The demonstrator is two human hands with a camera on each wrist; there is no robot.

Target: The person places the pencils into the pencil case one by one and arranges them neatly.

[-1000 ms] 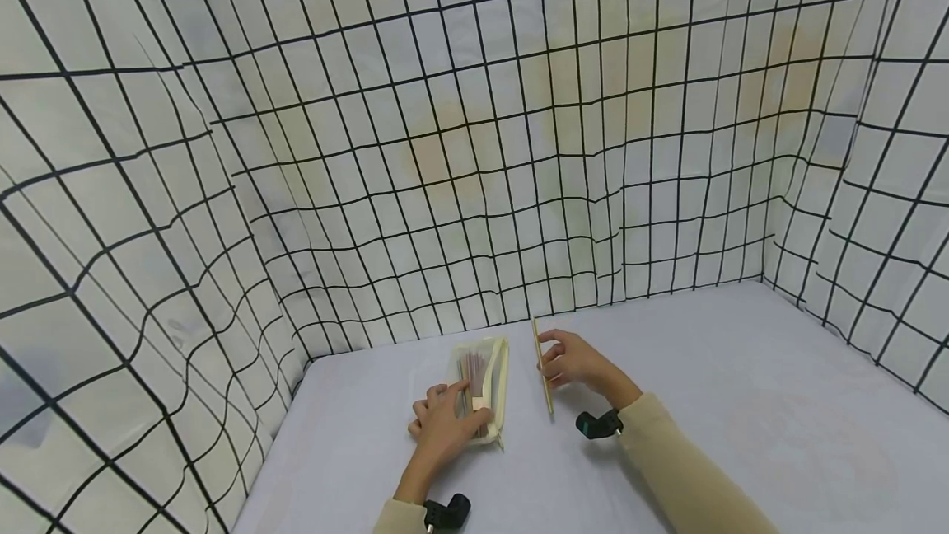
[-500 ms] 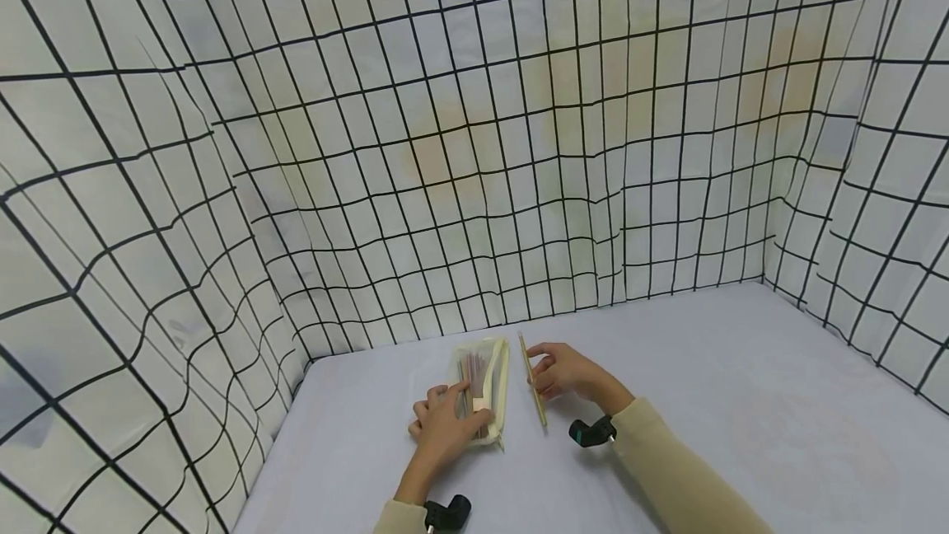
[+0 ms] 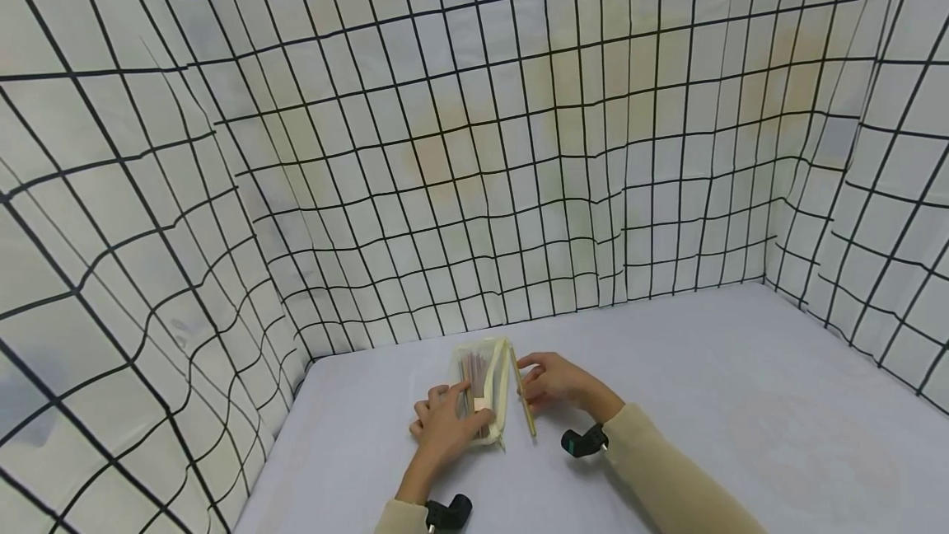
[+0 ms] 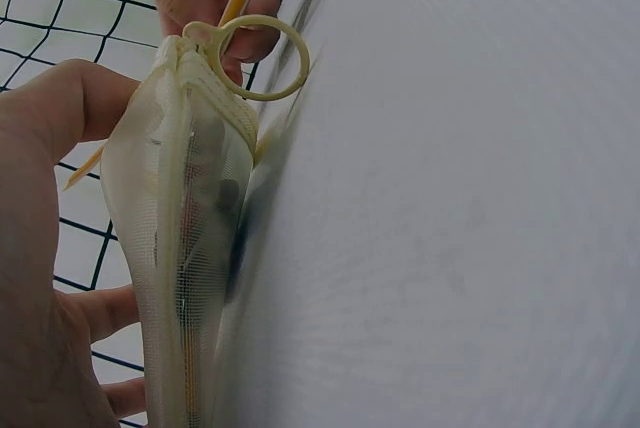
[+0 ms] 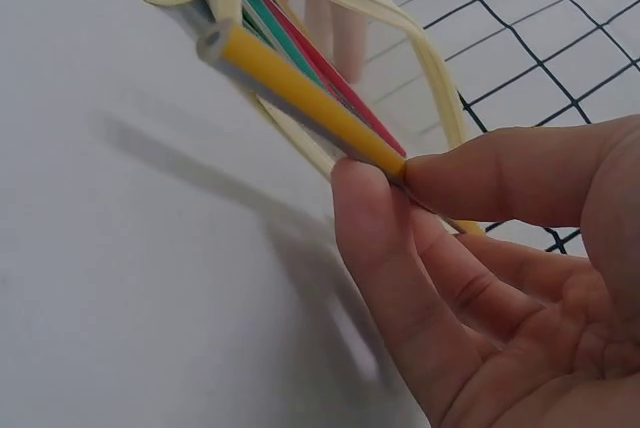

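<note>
A pale yellow mesh pencil case (image 3: 501,390) lies on the white table, with several pencils inside. My left hand (image 3: 445,427) holds it, thumb and fingers spread over its near part. The right wrist view shows its mouth open, with a green pencil (image 5: 283,40) and a red pencil (image 5: 345,93) inside. Just right of the case, my right hand (image 3: 559,386) pinches a yellow pencil (image 5: 310,98) between thumb and fingertips. That pencil is tilted alongside the zipped edge. A ring-shaped zip pull (image 4: 262,22) hangs at the case's near end in the left wrist view.
The white tabletop (image 3: 704,386) extends widely to the right. White cloth walls with a black grid (image 3: 474,147) stand behind and at both sides. A black wrist camera (image 3: 584,441) is strapped by each sleeve.
My right hand has moved left and slightly nearer with the yellow pencil, bringing it close beside the pencil case. The left hand and the case have stayed in place.
</note>
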